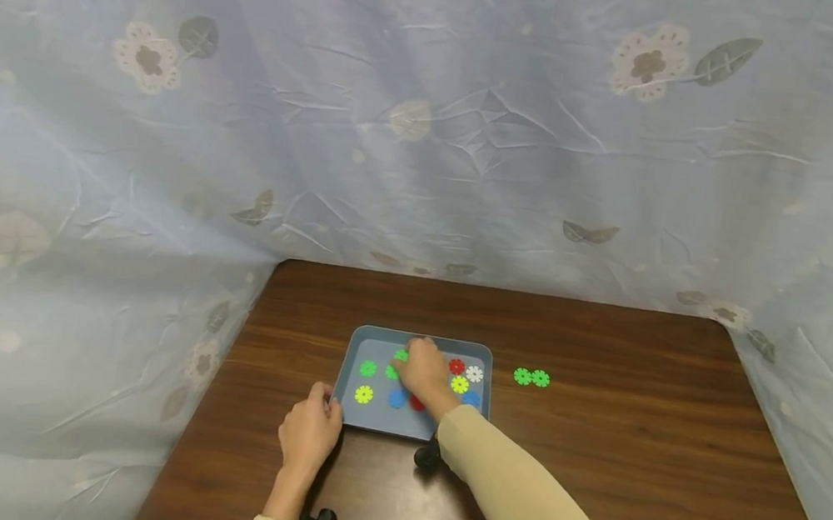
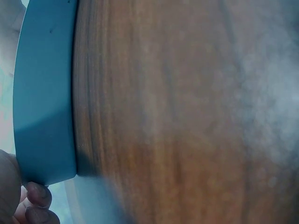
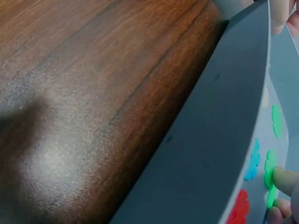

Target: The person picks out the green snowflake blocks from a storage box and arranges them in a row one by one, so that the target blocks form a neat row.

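Note:
A grey rectangular tray [image 1: 371, 416] holds flat notched snowflake discs in several colours. My left hand [image 1: 311, 430] grips the tray's near left corner; in the left wrist view its fingertips [image 2: 38, 196] curl under the end of the tray wall [image 2: 46, 93]. Inside the tray, my right hand [image 1: 426, 374] reaches down around the middle. In the right wrist view its thumb and fingers pinch a green snowflake disc [image 3: 270, 175]. Another green disc [image 1: 367, 368] lies to the left, above a yellow disc [image 1: 363, 394]. A blue disc [image 1: 396, 398] lies just nearer than the hand.
Two joined green discs [image 1: 531, 377] lie on the brown wooden table [image 1: 632, 448], right of the tray. At the tray's right side are a red disc [image 1: 456, 366], a white disc [image 1: 475, 374] and a yellow one. A patterned curtain [image 1: 429, 127] hangs around the table.

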Available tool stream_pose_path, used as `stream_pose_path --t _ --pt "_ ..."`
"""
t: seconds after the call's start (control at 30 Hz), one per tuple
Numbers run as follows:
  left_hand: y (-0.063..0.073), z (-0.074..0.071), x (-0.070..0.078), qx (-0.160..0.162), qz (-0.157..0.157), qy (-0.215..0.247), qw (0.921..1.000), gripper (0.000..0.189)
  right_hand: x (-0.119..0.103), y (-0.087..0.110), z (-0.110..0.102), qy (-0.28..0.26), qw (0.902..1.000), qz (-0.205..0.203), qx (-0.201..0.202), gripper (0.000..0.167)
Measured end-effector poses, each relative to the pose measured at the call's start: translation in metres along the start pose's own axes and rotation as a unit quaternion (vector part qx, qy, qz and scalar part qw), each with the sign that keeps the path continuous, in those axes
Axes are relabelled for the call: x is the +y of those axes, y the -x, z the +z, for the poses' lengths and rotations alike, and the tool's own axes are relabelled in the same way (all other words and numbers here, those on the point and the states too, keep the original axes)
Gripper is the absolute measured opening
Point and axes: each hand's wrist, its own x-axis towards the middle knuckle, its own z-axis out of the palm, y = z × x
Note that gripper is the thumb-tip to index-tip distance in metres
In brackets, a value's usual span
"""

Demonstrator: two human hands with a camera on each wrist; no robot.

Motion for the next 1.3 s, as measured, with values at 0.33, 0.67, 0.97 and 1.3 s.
stream_pose_path --t 0.33,0.67,0.97,1.3 --pt "-0.001 0.003 -0.002 0.0 -0.005 0.001 1.0 0.019 0.0 -0.002 -0.002 0.006 0.9996 0.008 -0.025 0.033" --pt "-0.001 0.002 0.0 -0.002 -0.005 0.001 1.0 0.019 0.006 -0.002 -0.001 -0.031 0.9995 -0.008 0.003 0.031" --pt "-0.001 0.001 0.0 -0.002 -0.006 0.001 1.0 0.02 0.015 0.001 -0.012 -0.072 0.9946 -0.05 0.056 0.01" --pt "-0.001 0.001 0.0 -0.011 -0.01 0.0 0.9999 0.021 0.033 0.014 -0.047 -0.096 0.9887 -0.068 0.092 0.008"
